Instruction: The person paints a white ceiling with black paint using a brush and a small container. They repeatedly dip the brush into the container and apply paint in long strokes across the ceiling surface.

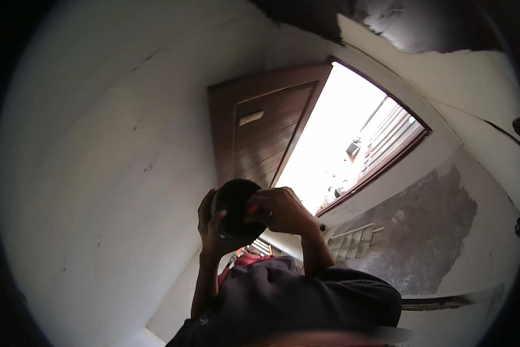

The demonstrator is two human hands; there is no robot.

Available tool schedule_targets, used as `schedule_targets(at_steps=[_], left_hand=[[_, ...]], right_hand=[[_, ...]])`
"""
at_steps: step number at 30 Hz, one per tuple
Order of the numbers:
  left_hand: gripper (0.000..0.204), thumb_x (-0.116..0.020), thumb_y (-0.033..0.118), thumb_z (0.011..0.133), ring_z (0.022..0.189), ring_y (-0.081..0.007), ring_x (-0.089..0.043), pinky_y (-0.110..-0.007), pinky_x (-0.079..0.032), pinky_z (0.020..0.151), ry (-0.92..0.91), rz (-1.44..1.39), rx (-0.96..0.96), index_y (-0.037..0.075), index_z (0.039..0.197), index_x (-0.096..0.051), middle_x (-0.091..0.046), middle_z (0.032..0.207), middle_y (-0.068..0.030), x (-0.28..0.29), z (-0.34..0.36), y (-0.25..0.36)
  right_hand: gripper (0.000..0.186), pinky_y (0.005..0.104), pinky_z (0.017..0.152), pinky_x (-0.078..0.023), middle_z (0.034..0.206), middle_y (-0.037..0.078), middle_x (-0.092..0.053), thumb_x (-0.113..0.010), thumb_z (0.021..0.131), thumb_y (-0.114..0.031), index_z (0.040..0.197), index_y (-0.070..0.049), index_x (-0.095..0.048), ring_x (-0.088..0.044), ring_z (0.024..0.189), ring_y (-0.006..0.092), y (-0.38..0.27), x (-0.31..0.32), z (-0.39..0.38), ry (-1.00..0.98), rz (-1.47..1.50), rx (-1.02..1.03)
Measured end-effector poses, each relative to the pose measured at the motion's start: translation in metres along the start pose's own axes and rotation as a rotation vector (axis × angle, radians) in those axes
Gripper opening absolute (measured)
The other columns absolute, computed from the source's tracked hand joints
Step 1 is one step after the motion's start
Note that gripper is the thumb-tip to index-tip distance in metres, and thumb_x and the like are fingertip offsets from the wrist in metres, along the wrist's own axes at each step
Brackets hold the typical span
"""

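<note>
In front of my chest I hold up a round, black, bowl-like object point(234, 199) with a smooth dark surface. My left hand point(209, 228) grips it at its left edge, thumb on the near face and fingers round the side. Over its right part lies my right hand point(283, 211), fingers bent and drawn together against the dark face. A small reddish patch point(252, 209) shows at the right fingertips; it is too dark there to tell what it is. The inside of the black object is in shadow.
Behind my hands a brown wooden door point(268, 127) stands ajar beside a bright doorway point(323, 133). A pale wall point(104, 162) fills the left. On the right, a wall has a large dark grey patch point(422, 231) and a small louvred vent point(355, 243).
</note>
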State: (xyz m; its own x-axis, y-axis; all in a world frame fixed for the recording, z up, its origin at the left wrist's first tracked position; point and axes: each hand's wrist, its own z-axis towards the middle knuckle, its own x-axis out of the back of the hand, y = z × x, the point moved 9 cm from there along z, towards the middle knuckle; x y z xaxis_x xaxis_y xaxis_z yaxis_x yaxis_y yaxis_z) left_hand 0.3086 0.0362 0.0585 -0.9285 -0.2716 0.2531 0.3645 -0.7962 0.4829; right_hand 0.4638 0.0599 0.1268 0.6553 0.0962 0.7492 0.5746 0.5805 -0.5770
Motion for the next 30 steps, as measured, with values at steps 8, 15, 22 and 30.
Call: schedule_targets(at_steps=[8, 15, 22, 30], left_hand=[[0.107, -0.102, 0.039, 0.055, 0.131, -0.0501, -0.053, -0.058, -0.051, 0.104, -0.019, -0.045, -0.002, 0.026, 0.142, -0.04, -0.048, 0.148, -0.0287, -0.002, -0.008, 0.022], [0.108, -0.1, 0.039, 0.062, 0.133, -0.0478, -0.052, -0.055, -0.053, 0.104, -0.055, -0.114, -0.053, 0.025, 0.149, -0.038, -0.045, 0.149, -0.0282, -0.005, -0.004, 0.026], [0.102, -0.102, 0.041, 0.056, 0.131, -0.0502, -0.054, -0.057, -0.051, 0.104, -0.038, -0.169, 0.009, 0.02, 0.14, -0.046, -0.049, 0.145, -0.0305, -0.019, -0.016, -0.005], [0.114, -0.103, 0.043, 0.05, 0.131, -0.0486, -0.054, -0.057, -0.053, 0.103, -0.022, -0.162, 0.071, 0.02, 0.141, -0.038, -0.046, 0.146, -0.0272, -0.017, -0.03, -0.014]], right_hand=[[0.017, 0.04, 0.069, -0.055, 0.087, 0.009, -0.07, -0.083, 0.08, -0.013, 0.091, -0.008, -0.072, -0.07, 0.078, 0.0315, -0.019, 0.007, -0.027, 0.061, 0.044, -0.017], [0.022, 0.0401, 0.073, -0.057, 0.094, 0.011, -0.07, -0.083, 0.081, -0.02, 0.097, -0.009, -0.073, -0.07, 0.083, 0.0332, -0.02, 0.012, -0.032, 0.13, 0.006, 0.053], [0.016, 0.0321, 0.073, -0.057, 0.085, 0.009, -0.074, -0.081, 0.081, 0.004, 0.094, -0.002, -0.073, -0.074, 0.08, 0.0182, 0.008, 0.034, -0.048, 0.32, 0.171, -0.161], [0.014, 0.0271, 0.061, -0.055, 0.086, 0.01, -0.076, -0.072, 0.096, -0.012, 0.101, 0.001, -0.072, -0.069, 0.067, 0.0131, -0.01, 0.076, -0.072, 0.673, 0.151, 0.008]])
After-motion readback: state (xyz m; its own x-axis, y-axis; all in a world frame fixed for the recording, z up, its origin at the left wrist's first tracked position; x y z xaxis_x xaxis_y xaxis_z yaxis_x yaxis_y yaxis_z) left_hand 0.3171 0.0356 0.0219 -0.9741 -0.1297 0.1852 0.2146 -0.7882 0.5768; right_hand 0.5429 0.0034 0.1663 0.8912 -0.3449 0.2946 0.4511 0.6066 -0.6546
